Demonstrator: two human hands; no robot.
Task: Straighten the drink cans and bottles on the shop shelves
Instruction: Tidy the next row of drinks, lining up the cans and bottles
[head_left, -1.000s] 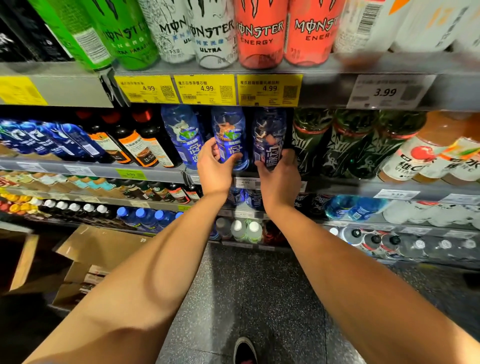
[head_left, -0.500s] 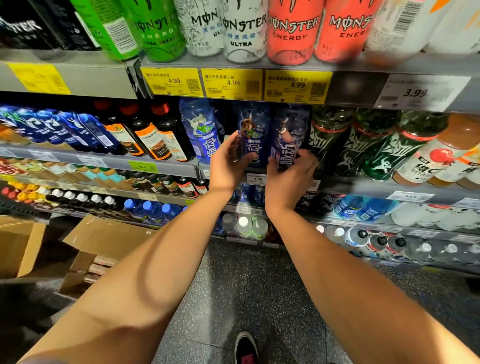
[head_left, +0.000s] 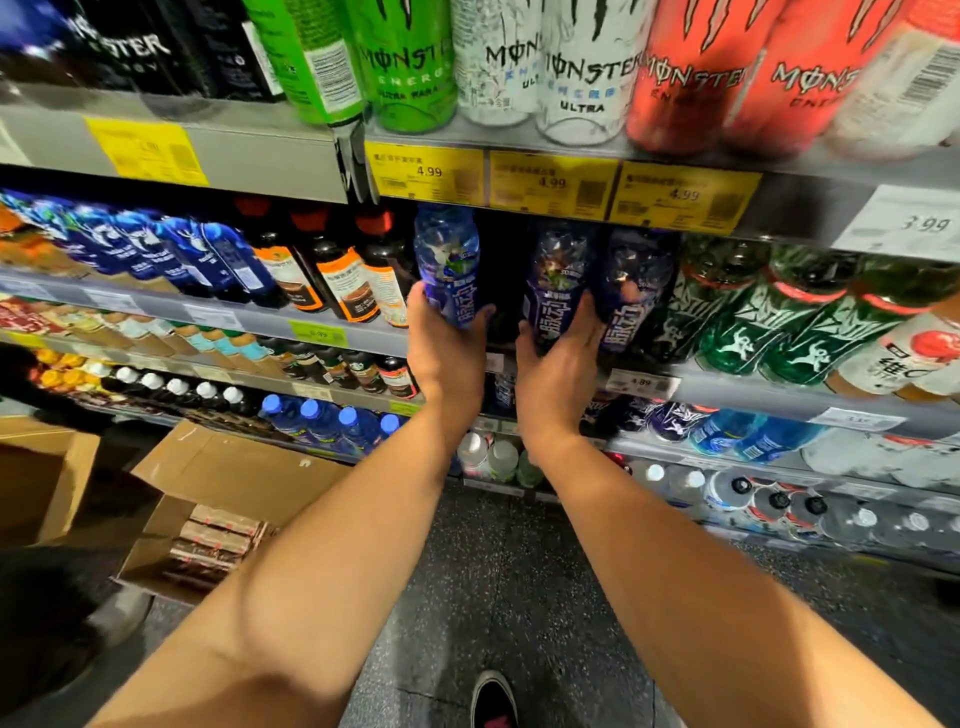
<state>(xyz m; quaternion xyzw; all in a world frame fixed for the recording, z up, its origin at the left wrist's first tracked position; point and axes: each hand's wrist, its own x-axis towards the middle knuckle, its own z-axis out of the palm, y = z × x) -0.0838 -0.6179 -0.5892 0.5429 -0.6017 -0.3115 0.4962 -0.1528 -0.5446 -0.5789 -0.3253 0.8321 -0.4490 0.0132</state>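
Three blue-labelled drink bottles stand in a row on the middle shelf (head_left: 727, 387). My left hand (head_left: 447, 358) is closed around the lower part of the left blue bottle (head_left: 445, 254), thumb to its right. A dark gap separates that bottle from the middle blue bottle (head_left: 555, 275), which my right hand (head_left: 558, 369) grips from below with its thumb on the left side. Its fingers reach between this bottle and the right blue bottle (head_left: 631, 280). All three bottles look upright.
Monster cans (head_left: 587, 67) line the shelf above, behind yellow price tags (head_left: 550, 182). Dark bottles with orange labels (head_left: 343, 280) stand to the left, green bottles (head_left: 753, 317) to the right. Open cardboard boxes (head_left: 208, 499) sit on the floor at left. My shoe (head_left: 493, 699) is below.
Both hands have shifted one bottle to the left: the left hand from the middle bottle to the left one, the right hand from the right bottle to the middle one. The view moved closer.
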